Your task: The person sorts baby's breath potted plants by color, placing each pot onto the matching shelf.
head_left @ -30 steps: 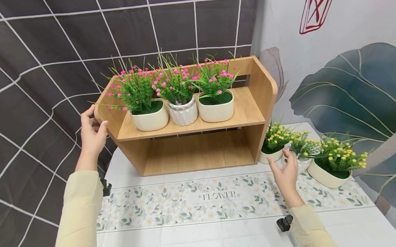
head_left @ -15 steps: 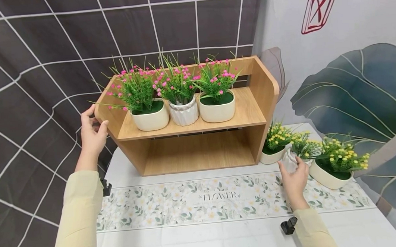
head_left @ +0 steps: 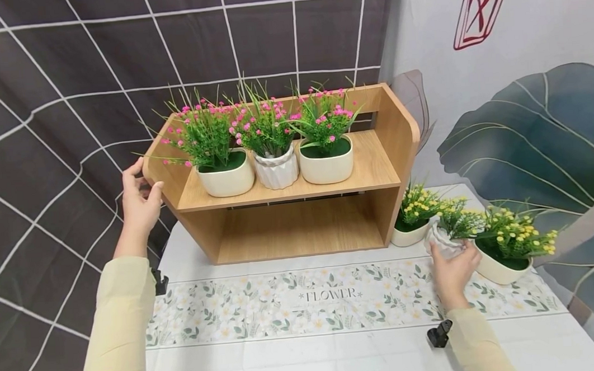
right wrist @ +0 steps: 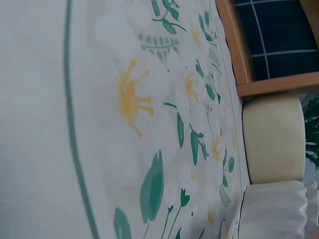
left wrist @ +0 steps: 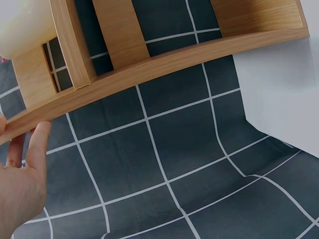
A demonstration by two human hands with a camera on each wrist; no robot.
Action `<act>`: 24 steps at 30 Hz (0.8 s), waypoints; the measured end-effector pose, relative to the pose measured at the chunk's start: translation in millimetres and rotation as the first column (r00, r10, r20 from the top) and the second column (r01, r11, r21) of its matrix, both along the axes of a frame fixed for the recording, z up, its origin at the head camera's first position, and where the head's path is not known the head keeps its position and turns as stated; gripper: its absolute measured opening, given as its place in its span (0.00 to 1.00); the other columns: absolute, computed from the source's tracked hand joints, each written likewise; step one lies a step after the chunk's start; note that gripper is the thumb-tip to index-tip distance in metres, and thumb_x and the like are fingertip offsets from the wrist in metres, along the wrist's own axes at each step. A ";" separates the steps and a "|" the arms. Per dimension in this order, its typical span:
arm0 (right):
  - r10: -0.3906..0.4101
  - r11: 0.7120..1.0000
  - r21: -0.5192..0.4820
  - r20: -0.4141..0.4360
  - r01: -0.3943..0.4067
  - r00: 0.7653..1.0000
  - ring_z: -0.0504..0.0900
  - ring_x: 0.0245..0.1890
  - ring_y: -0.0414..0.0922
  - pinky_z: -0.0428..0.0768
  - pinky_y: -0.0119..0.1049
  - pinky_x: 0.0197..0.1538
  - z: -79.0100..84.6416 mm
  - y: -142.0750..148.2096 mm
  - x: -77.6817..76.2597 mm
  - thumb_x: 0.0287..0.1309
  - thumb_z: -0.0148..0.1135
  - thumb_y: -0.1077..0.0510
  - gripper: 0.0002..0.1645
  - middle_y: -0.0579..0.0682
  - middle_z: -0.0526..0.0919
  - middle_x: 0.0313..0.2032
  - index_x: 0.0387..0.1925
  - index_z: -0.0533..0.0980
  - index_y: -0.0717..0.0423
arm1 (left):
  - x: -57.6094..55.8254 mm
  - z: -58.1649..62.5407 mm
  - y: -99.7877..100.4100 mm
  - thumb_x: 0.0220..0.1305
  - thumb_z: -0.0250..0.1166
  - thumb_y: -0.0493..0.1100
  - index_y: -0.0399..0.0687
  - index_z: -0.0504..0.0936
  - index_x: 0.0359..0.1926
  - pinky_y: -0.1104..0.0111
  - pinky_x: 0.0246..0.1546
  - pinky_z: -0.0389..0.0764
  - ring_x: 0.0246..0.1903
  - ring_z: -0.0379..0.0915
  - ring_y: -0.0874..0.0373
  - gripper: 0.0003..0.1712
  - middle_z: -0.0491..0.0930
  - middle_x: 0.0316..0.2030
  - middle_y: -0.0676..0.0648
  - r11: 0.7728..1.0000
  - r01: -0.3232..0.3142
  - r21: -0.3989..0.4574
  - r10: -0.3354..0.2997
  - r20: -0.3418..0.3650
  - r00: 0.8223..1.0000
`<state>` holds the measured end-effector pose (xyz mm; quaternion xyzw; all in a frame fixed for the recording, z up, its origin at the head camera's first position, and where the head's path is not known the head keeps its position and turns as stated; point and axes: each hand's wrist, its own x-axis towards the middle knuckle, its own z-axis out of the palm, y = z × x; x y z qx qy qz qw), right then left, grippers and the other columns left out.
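My left hand holds the left side panel of a two-tier wooden shelf. In the left wrist view, its fingers meet the panel's edge. On the right, my right hand grips a white ruffled flowerpot of small yellow and white flowers, thumb on one side and fingers on the other. This pot shows at the lower right of the right wrist view, where the hand is almost wholly out of frame. Cream pots of yellow flowers flank it, one on the left and one on the right.
On the upper tier stand three pink-flowered plants: a cream pot, a white ruffled pot and another cream pot. A floral runner crosses the white table. A dark grid cloth hangs behind the shelf.
My right hand has moved right from beside the left cream pot and taken hold of the white ruffled flowerpot, which now tilts slightly. My left hand stays on the shelf.
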<state>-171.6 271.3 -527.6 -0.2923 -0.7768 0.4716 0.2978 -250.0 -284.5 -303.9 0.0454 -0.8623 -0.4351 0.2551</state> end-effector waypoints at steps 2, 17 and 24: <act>-0.013 1.000 -0.024 0.023 0.013 1.000 0.55 0.64 0.62 0.57 0.55 0.67 0.6 1.8 -0.8 0.55 0.65 0.50 0.46 0.67 0.52 0.64 0.66 0.53 0.66 | 0.1 -0.4 -0.2 0.68 0.51 0.34 0.52 0.53 0.70 0.85 0.32 0.70 0.36 0.66 0.67 0.33 0.67 0.54 0.39 1.000 0.000 0.000 0.000 0.000 1.000; 0.006 1.000 -0.016 0.153 -0.004 0.988 0.50 0.66 0.65 0.53 0.56 0.69 -2.8 14.2 -13.1 0.55 0.63 0.48 0.55 0.70 0.48 0.66 0.70 0.43 0.68 | -1.2 -2.3 -1.2 0.67 0.51 0.32 0.51 0.54 0.70 0.87 0.29 0.71 0.33 0.64 0.73 0.33 0.68 0.50 0.43 0.999 0.025 0.029 -0.024 -0.029 0.999; 0.002 1.000 0.008 0.209 -0.004 0.978 0.47 0.67 0.67 0.51 0.58 0.69 -3.4 17.2 -17.3 0.57 0.61 0.47 0.55 0.73 0.46 0.66 0.70 0.42 0.71 | -2.3 -1.4 -0.9 0.67 0.52 0.32 0.52 0.54 0.70 0.87 0.30 0.71 0.32 0.64 0.73 0.33 0.68 0.51 0.42 0.999 0.021 0.029 -0.020 -0.031 0.999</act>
